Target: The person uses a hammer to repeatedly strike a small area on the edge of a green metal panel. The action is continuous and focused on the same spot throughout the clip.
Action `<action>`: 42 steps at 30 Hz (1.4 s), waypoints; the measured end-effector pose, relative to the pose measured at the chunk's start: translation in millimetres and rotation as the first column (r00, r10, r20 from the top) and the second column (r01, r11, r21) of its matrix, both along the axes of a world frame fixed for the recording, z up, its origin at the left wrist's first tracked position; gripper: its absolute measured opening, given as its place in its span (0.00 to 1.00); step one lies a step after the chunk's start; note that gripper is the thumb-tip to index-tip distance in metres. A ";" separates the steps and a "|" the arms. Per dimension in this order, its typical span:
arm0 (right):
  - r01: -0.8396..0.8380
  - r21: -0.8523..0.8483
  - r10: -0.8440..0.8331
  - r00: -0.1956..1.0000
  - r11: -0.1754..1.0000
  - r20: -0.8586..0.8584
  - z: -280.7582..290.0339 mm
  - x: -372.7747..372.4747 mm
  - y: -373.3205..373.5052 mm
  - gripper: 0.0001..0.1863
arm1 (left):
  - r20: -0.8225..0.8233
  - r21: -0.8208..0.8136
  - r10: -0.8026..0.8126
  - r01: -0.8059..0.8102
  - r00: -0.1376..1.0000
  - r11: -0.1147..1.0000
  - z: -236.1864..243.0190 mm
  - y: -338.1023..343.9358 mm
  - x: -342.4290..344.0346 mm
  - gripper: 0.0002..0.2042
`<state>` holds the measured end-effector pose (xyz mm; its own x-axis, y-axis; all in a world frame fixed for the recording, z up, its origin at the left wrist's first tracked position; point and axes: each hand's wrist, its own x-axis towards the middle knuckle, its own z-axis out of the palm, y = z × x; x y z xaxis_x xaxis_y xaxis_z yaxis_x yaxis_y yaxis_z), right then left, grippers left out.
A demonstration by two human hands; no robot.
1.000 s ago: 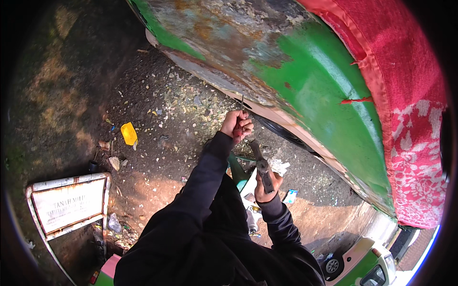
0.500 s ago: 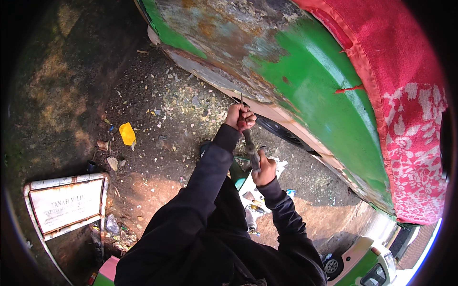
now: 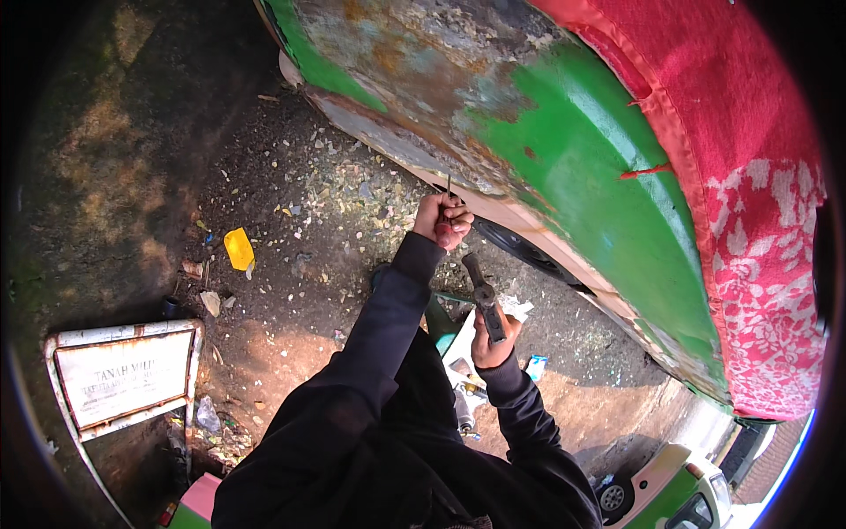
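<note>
My left hand [image 3: 432,217] is closed around a screwdriver [image 3: 443,230] with a reddish handle. Its thin metal shaft points away from me, toward the lower edge of a car's green body panel [image 3: 582,145], which is worn to bare, rusty patches. Whether the tip touches the panel I cannot tell. Lower and to the right, my right hand [image 3: 495,346] grips a dark metal hammer [image 3: 484,294]. A small gap separates the hammer's head from the screwdriver's handle. The fingers wrapped around the hammer are partly hidden.
A red and white cloth [image 3: 758,212] drapes over the car. Paint flakes and a yellow scrap [image 3: 239,249] litter the ground. A rusty-framed white sign [image 3: 123,375] stands at left. Another green and white vehicle [image 3: 674,489] is at lower right, and a spray can [image 3: 463,410] lies near my legs.
The hammer has drawn back from the screwdriver's handle, toward me and slightly right, with my right hand. My left hand has stayed nearly in place.
</note>
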<state>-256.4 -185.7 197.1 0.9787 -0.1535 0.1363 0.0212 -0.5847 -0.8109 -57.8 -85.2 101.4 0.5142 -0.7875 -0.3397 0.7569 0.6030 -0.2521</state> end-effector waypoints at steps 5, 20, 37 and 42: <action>-0.078 -0.021 0.078 0.996 0.997 0.033 17.0 10.1 10.7 0.18 | -0.121 -0.033 0.027 -0.031 0.992 0.999 -4.1 0.2 7.3 0.06; -0.270 -0.049 0.274 0.957 0.962 0.098 39.4 26.9 21.4 0.16 | -0.153 -0.048 0.045 -0.053 0.987 0.997 0.8 12.1 13.8 0.05; -0.275 -0.044 0.278 0.955 0.960 0.103 47.2 37.6 24.8 0.16 | -0.212 -0.076 0.042 -0.059 0.976 0.995 0.5 7.3 16.0 0.06; -0.203 -0.022 0.204 0.978 0.979 0.038 44.3 33.8 24.0 0.13 | -0.163 -0.060 0.009 -0.019 0.987 0.998 5.1 10.1 12.8 0.04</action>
